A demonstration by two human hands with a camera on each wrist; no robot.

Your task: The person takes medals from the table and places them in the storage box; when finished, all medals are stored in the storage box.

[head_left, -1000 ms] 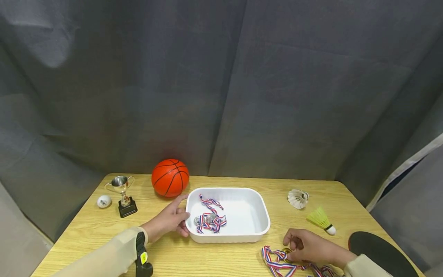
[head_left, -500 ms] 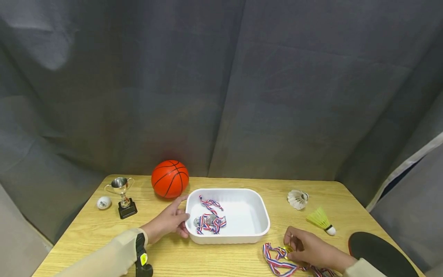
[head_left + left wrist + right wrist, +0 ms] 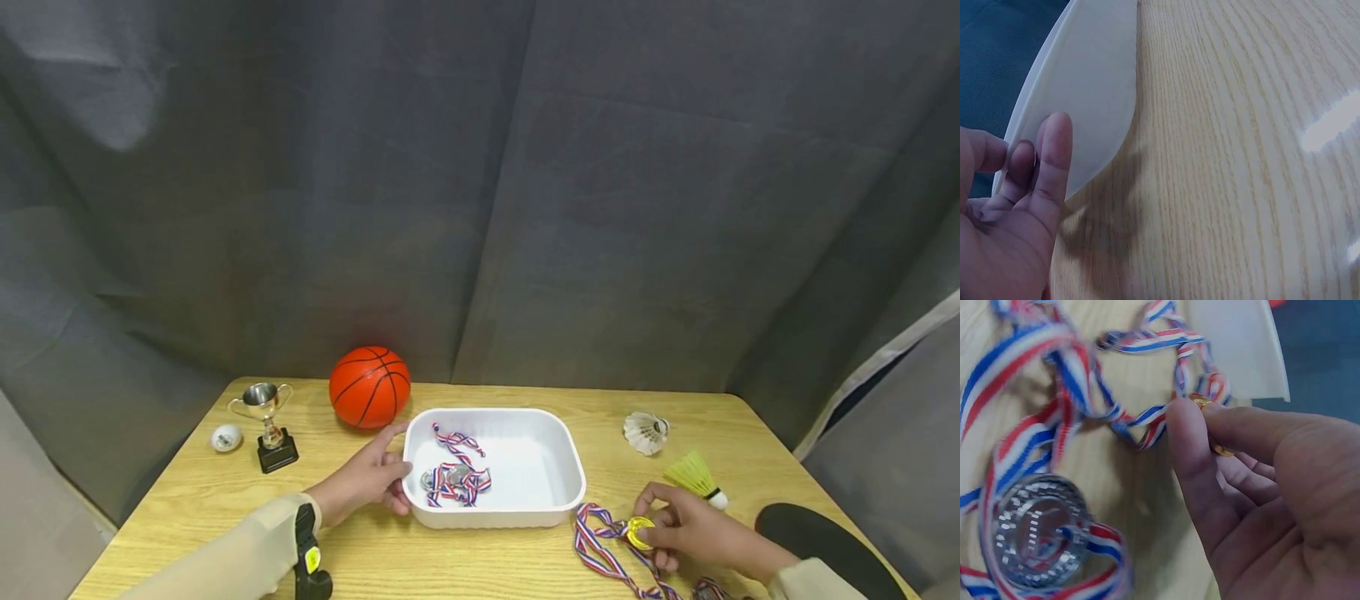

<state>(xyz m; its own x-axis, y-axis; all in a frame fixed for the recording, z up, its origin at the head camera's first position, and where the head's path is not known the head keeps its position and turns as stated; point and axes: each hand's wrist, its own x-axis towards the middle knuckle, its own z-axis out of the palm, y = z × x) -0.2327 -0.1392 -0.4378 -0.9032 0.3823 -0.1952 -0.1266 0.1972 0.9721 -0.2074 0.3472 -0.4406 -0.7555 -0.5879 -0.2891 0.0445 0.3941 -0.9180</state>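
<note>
My right hand [image 3: 651, 523] pinches a gold medal [image 3: 640, 532] between thumb and forefinger, just right of the white tray [image 3: 558, 450]. Its red, white and blue ribbon [image 3: 596, 546] trails down onto the table. The right wrist view shows the pinch on the gold medal [image 3: 1216, 447], the right hand [image 3: 1194, 415], and a silver medal [image 3: 1038, 540] lying flat among ribbon loops. My left hand [image 3: 390, 477] rests against the tray's left outer wall, thumb and fingers touching it [image 3: 1035, 156]. Inside the tray lie silver medals with ribbons [image 3: 453, 479].
An orange basketball [image 3: 369, 387] sits behind the tray; a small trophy [image 3: 268, 421] and a white ball [image 3: 226, 437] stand far left. A white shuttlecock [image 3: 645, 431], a yellow shuttlecock [image 3: 693, 477] and a black paddle [image 3: 825, 542] lie right. Grey curtains surround the table.
My right hand has lifted the gold medal off the table and drawn it up and to the right, pulling the ribbon along. The left hand and tray have stayed put.
</note>
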